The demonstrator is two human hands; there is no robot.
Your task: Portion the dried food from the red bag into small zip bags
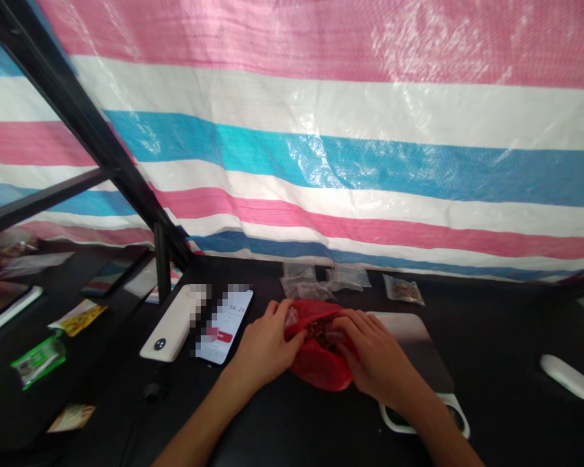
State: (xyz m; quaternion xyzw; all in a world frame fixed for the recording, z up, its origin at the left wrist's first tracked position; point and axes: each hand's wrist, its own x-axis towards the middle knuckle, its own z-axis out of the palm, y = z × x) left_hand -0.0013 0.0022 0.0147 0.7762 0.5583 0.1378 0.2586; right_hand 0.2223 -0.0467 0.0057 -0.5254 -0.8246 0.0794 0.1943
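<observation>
A red plastic bag (324,368) lies on the black table with its mouth spread. Small dried reddish-brown pieces (317,329), which look like spice, show inside it. My left hand (267,340) grips the left rim, the thumb at the opening. On the other side my right hand (374,353) is closed on the right rim, with fingers reaching into the mouth; their tips are partly hidden. Just behind the bag are several small clear plastic bags (304,280). A filled clear packet (403,290) of brown bits lies to their right.
A flat device with a white ring handle (416,350) sits under my right forearm. To the left lie a lit phone (226,324) and a white power-bank-like device (170,327). A white oblong case (568,377) is far right. Black frame bars (163,259) and striped sheeting (370,162) stand behind.
</observation>
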